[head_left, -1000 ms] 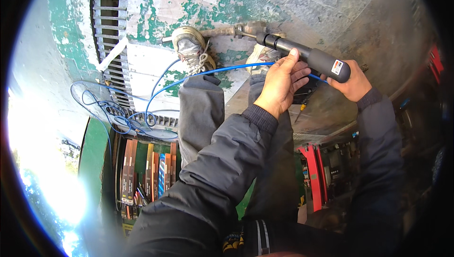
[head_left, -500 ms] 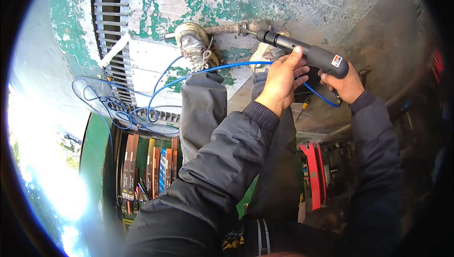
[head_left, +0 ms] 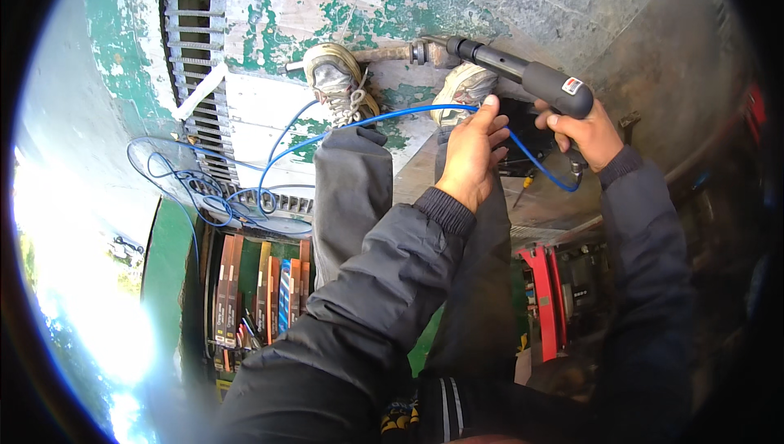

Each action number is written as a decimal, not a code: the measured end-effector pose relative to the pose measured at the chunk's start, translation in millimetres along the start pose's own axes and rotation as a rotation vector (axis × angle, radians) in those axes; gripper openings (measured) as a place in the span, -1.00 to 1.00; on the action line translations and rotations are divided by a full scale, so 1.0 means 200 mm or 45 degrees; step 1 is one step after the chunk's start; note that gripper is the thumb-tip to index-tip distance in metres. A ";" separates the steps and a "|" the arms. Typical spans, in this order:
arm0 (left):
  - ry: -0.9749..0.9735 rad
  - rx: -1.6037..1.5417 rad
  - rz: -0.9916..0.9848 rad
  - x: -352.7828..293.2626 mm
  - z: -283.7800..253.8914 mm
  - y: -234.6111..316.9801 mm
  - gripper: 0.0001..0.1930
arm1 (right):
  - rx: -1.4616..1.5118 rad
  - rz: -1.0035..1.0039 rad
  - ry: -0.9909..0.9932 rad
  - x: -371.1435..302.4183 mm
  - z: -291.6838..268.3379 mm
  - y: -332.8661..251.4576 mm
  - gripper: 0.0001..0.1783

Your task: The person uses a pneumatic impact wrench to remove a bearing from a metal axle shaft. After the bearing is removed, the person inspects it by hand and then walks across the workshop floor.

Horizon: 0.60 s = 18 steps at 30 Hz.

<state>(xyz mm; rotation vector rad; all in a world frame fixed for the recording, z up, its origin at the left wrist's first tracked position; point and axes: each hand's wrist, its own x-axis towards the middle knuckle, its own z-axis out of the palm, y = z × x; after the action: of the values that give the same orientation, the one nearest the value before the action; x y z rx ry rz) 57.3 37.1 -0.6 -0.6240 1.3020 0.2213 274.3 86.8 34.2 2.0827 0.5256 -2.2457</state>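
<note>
My right hand (head_left: pixel 590 135) is wrapped round the grip of a black air hammer (head_left: pixel 531 76). The tool slants up and left, its bit end close to a rusty metal shaft (head_left: pixel 384 55) on the floor; whether they touch I cannot tell. The shaft lies across by my shoes, with a collar-like joint near its right part. Below the barrel, apart from it, my left hand (head_left: pixel 474 150) is open, fingers loosely curved and thumb up. A blue air hose (head_left: pixel 392 113) passes behind that hand and loops up to the tool's handle.
Both shoes (head_left: pixel 335 76) stand against the shaft. Loose hose coils (head_left: pixel 216 195) lie on the left, over a floor drain grate (head_left: pixel 196 35). Close in are a green cabinet (head_left: pixel 167 256) and long narrow boxes (head_left: pixel 269 289). A red metal frame (head_left: pixel 541 297) stands at the right.
My left hand has come down and away from the air hammer's barrel. The tool has shifted slightly left and up, still in my right hand.
</note>
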 end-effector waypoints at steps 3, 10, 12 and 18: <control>-0.003 -0.150 0.059 -0.02 -0.07 0.00 -0.34 | 0.224 0.016 0.048 -0.10 0.10 0.01 -0.42; -0.179 -0.101 0.071 -0.13 -0.02 -0.02 -0.47 | 0.699 -0.234 0.432 -0.57 0.36 -0.01 -0.33; -0.209 0.043 0.079 -0.17 -0.04 -0.02 -0.30 | 0.797 -0.223 0.492 -0.62 0.43 -0.02 -0.34; -0.053 0.180 0.061 -0.26 -0.14 -0.06 -0.68 | 1.219 -0.182 0.553 -0.68 0.66 0.07 -0.38</control>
<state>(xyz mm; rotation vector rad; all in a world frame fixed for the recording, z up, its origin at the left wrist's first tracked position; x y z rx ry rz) 26.2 22.2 49.5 -0.4665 1.2813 0.1789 164.3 9.9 168.7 3.0556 -0.5695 -2.3753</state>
